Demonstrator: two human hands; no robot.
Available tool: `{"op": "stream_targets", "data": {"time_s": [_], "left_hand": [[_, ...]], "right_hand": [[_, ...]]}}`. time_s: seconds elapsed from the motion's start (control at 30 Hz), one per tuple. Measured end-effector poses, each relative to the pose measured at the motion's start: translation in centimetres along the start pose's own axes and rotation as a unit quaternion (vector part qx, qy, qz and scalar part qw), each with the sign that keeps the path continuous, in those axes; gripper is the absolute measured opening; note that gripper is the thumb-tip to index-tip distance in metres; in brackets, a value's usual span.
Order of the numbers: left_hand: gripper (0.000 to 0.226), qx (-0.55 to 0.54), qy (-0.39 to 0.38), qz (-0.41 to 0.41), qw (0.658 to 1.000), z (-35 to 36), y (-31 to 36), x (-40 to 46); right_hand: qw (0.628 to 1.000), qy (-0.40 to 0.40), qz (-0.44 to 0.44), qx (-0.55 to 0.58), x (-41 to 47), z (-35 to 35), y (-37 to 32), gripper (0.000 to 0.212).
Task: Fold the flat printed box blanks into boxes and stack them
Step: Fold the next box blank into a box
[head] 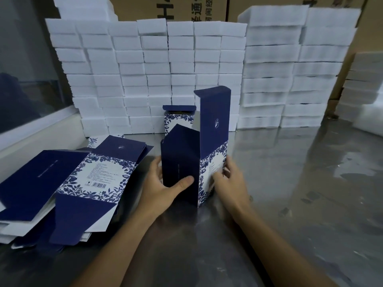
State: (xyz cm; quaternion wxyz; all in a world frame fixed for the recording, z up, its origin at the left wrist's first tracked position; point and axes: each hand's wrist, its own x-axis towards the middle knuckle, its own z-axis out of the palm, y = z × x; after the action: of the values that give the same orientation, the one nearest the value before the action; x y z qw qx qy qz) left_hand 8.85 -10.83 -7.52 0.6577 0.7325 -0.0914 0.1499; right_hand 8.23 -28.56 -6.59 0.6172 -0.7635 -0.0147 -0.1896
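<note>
A navy and blue-floral printed box (pixel 211 160) stands upright on the steel table, opened into a tube with its tall top flap raised and a side flap leaning left. My left hand (pixel 163 187) grips its dark left panel, thumb across the front. My right hand (pixel 232 179) holds the floral right side with fingers curled round the edge. A pile of flat box blanks (pixel 68 183) lies to the left. One folded box (pixel 178 119) stands behind, partly hidden.
A wall of stacked white foam blocks (pixel 157 75) lines the back of the shiny metal table (pixel 290 193). Taller white stacks (pixel 294 69) stand at the back right, with brown cartons behind. A window ledge (pixel 37 129) runs along the left.
</note>
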Motion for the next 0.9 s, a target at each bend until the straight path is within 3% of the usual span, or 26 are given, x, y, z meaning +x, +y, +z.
{"op": "stream_targets", "data": {"time_s": [0.1, 0.23, 0.33, 0.43, 0.63, 0.8, 0.9], "left_hand": [[0.062, 0.083, 0.053, 0.029, 0.995, 0.3, -0.3, -0.1], [0.059, 0.082, 0.078, 0.025, 0.993, -0.1, 0.0, -0.2], [0.058, 0.106, 0.053, 0.006, 0.993, -0.4, 0.3, -0.4], [0.045, 0.123, 0.0, 0.023, 0.992, -0.4, 0.1, -0.4], [0.05, 0.07, -0.08, 0.047, 0.993, -0.2, 1.1, -0.7], [0.058, 0.143, -0.015, 0.069, 0.987, 0.7, 0.7, -1.0], [0.059, 0.187, 0.058, 0.094, 0.976, 1.2, 0.4, -1.1]], "right_hand": [[1.0, 0.02, -0.003, -0.019, -0.2, 0.1, -0.1, 0.047], [0.998, 0.023, 0.01, 0.062, -0.4, 0.4, -0.4, 0.02], [0.989, 0.005, 0.06, 0.137, -0.4, 0.6, -0.9, 0.044], [0.988, 0.004, 0.053, 0.145, -0.2, 0.5, -0.9, 0.067], [0.983, 0.002, 0.091, 0.162, 0.7, 0.0, -0.9, 0.062], [0.978, 0.018, 0.102, 0.179, 0.5, -0.1, -1.3, 0.069], [0.983, 0.004, 0.065, 0.174, 0.1, 0.3, -1.4, 0.077]]}}
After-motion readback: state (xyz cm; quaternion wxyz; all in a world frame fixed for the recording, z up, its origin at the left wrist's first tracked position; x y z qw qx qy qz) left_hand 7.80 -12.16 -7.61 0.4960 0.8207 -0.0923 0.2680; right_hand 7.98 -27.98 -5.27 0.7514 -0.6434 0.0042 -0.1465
